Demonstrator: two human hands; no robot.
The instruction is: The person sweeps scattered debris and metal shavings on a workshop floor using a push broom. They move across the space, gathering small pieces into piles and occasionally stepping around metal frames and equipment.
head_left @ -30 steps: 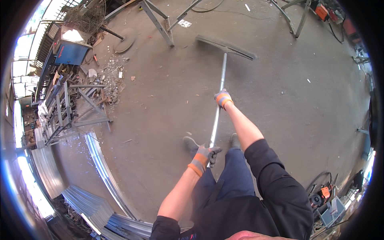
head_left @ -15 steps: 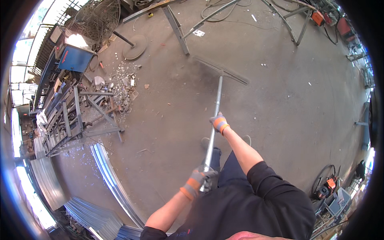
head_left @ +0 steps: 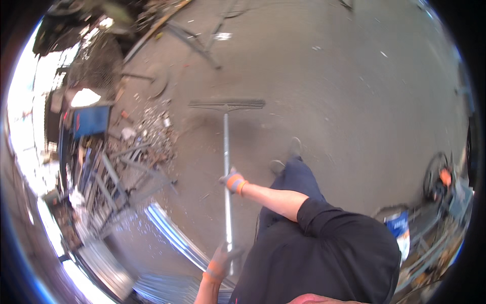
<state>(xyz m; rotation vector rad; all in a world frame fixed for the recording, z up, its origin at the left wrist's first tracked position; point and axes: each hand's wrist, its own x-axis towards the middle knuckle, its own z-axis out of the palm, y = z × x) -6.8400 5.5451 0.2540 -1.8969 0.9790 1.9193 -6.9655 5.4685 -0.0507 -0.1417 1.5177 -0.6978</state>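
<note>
A long-handled push broom (head_left: 226, 139) reaches away from me, its silvery pole running nearly straight ahead. Its wide, thin dark head (head_left: 228, 105) lies across the concrete floor; blur hides the underside. My right hand (head_left: 234, 181), in a grey and orange work glove, is closed round the middle of the pole. Farther back, my left hand (head_left: 221, 258) in a matching glove grips the pole near its rear end, and is somewhat smeared by motion. Scattered debris (head_left: 157, 126) covers the floor left of the broom head.
Metal frames and scrap (head_left: 114, 177) are heaped on the left, below a blue box (head_left: 91, 120). Shiny metal strips (head_left: 174, 235) lie at lower left. A steel beam (head_left: 195, 45) lies ahead. Right of me are a blue-and-white bag (head_left: 398, 228) and an orange-and-black machine (head_left: 441, 177).
The broom head has shifted left in view and turned level, nearer the debris. Both hands have moved left, still on the pole. My view has turned, and the blue-and-white bag now shows.
</note>
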